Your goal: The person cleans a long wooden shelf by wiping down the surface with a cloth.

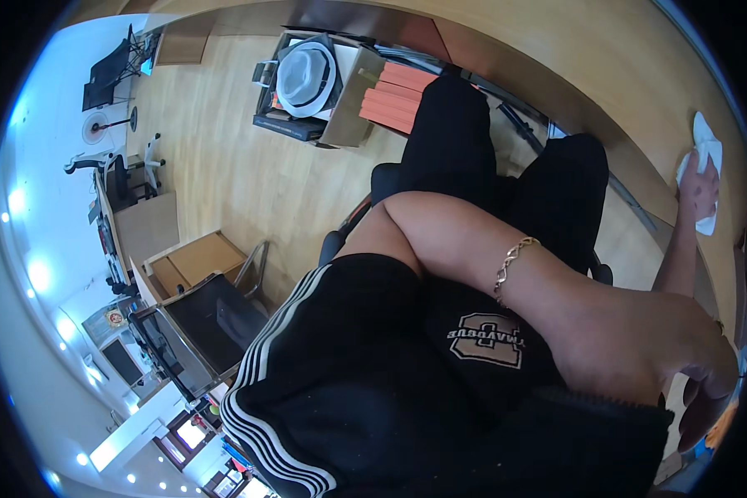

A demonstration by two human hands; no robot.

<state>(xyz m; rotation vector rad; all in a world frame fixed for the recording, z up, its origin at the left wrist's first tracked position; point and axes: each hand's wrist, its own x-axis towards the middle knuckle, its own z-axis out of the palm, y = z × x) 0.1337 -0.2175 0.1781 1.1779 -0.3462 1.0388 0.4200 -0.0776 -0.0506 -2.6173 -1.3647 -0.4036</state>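
My right hand (700,184) is at the far right, closed on a crumpled white tissue (705,148). It presses the tissue against the light wooden tabletop (639,91), and the tissue's ends stick out on both sides. My left arm, with a gold bracelet (510,267), crosses in front of my chest. Close to the camera at the lower right, my left hand (681,353) has its fingers bent inward. Shadow and the dark rim cover its fingertips, so anything between them cannot be made out.
Under the desk stand an open box (349,104) with a pale hat (305,79) on top and a stack of orange-red packs (392,98). My legs (452,133) are beside them. Behind to the left are a black-backed chair (216,319), a wooden cabinet (195,266) and a fan (98,127).
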